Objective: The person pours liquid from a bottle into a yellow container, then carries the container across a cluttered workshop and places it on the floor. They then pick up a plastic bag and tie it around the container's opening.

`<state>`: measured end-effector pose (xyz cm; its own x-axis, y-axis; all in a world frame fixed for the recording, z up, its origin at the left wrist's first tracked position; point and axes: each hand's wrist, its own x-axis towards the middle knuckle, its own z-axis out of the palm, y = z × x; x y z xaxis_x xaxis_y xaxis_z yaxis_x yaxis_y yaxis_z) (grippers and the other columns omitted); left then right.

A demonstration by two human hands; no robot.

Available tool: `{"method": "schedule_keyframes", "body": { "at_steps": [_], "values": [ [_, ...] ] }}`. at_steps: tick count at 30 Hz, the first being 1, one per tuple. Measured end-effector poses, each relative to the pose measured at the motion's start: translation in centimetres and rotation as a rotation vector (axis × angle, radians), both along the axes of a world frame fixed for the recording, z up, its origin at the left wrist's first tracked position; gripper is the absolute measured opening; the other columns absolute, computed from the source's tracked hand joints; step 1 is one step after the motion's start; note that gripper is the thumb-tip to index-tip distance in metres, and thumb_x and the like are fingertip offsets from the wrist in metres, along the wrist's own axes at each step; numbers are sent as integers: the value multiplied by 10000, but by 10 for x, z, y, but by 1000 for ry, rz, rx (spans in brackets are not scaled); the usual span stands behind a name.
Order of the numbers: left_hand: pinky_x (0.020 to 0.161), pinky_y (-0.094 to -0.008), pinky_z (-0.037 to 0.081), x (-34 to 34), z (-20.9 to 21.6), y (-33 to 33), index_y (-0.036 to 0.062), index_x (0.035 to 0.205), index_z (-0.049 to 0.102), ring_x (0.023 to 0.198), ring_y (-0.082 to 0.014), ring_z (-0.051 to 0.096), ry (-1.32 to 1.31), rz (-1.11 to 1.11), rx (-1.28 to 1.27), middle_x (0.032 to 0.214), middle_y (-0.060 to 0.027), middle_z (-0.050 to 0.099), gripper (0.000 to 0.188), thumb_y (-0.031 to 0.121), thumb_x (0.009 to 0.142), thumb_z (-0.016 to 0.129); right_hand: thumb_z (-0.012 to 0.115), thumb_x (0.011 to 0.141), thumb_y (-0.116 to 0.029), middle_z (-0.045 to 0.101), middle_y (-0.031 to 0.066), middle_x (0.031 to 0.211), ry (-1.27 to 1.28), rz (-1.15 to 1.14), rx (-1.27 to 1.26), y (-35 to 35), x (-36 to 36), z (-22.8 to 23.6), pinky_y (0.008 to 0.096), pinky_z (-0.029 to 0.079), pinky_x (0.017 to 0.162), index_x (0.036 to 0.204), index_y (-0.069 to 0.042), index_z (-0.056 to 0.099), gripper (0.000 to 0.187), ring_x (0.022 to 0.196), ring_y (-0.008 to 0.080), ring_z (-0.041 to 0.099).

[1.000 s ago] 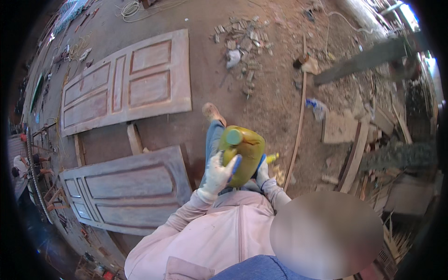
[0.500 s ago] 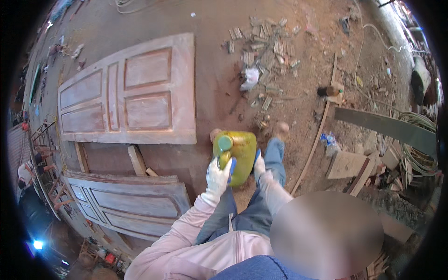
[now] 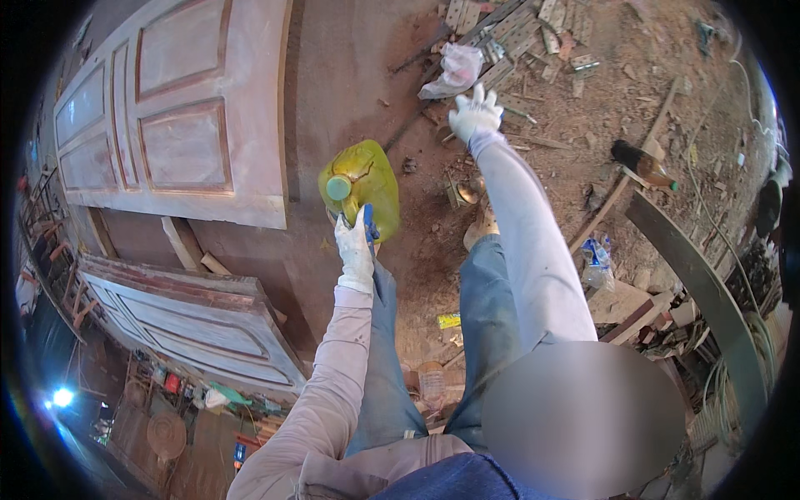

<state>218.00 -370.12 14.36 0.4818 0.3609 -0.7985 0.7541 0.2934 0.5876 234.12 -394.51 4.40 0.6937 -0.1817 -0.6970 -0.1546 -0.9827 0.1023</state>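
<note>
A translucent yellow-green jug (image 3: 382, 187) with a pale green cap hangs from my left hand (image 3: 355, 254), in a white glove with blue on it. The fingers are closed round the jug's handle. My right hand (image 3: 477, 115), also in a white glove, reaches out ahead with its fingers spread and nothing in them. Just beyond it lies a crumpled whitish plastic bag (image 3: 455, 70). Around the bag are scattered flat pieces (image 3: 533, 29), some with holes, on the dirt floor. Whether the right fingertips touch anything I cannot tell.
A panelled wooden door (image 3: 258, 108) lies at the left, with stacked doors (image 3: 192, 321) nearer me. On the right are a dark bottle (image 3: 642, 162), a thin wooden strip (image 3: 598, 218), a long curved board (image 3: 696, 267) and crumpled clear plastic (image 3: 597, 254).
My right hand has left the jug and stretched forward, opening its fingers. The jug, in my left hand, now appears farther left. My view has shifted, with the doors now farther left.
</note>
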Motion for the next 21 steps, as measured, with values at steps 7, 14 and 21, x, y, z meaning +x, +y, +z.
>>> {"method": "schedule_keyframes", "body": {
  "at_steps": [7, 14, 21],
  "values": [
    [757, -265, 512, -38, -39, 5, 27, 1244, 596, 898, -104, 618, 93, -59, 84, 1070, -23, 653, 371, 165, 914, 695, 534, 901, -357, 363, 114, 1553, -127, -228, 313, -59, 23, -77, 511, 343, 1106, 1406, -142, 528, 550, 1386, 324, 403],
    [1017, -489, 370, -67, -18, 17, -60, 1277, 513, 1178, -417, 473, 74, -500, 546, 1250, -270, 536, 608, 345, 877, 728, 711, 909, -152, 705, 49, 1005, -424, -1108, 1252, -56, -33, 38, 237, 500, 789, 1113, 41, 694, 281, 879, 102, 634],
    [1160, -390, 287, -42, 96, -92, -55, 1453, 299, 1378, -306, 364, -294, -457, 361, 1460, -219, 378, 938, 295, 777, 847, 771, 855, -136, 623, -3, 847, -109, -976, 1328, -49, -142, 210, 273, 498, 667, 984, -49, 610, 224, 728, 97, 586]
  ]
}}
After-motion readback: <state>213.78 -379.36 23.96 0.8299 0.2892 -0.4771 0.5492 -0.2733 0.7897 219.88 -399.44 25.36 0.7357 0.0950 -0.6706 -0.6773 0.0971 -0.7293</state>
